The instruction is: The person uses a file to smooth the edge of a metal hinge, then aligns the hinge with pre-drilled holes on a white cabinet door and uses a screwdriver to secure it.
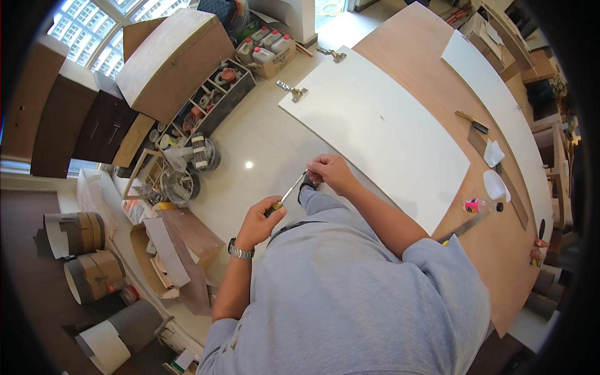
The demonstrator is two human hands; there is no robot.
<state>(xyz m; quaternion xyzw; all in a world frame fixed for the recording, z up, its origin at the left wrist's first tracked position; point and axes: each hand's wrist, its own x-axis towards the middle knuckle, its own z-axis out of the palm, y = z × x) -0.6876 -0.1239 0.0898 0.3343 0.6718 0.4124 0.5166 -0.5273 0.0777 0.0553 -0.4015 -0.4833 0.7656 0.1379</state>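
One screwdriver (292, 189), above floor (250, 134), left of white panel (375, 119). Left hand (262, 220): fingers wrapped around handle. Right hand (331, 173): fingertips pinched at tip; whether small part between, cannot tell. Advisable: firm grip, light pinch, tip steady.

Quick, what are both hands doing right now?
Left hand: closed, holding a screwdriver by its handle.
Right hand: closed, fingertips pinched at the screwdriver's tip; whether something small is between them cannot be told.

screwdriver (292, 189) left of panel (375, 125) | clamps (299, 94) on panel | jugs (272, 40) in carton (279, 64)
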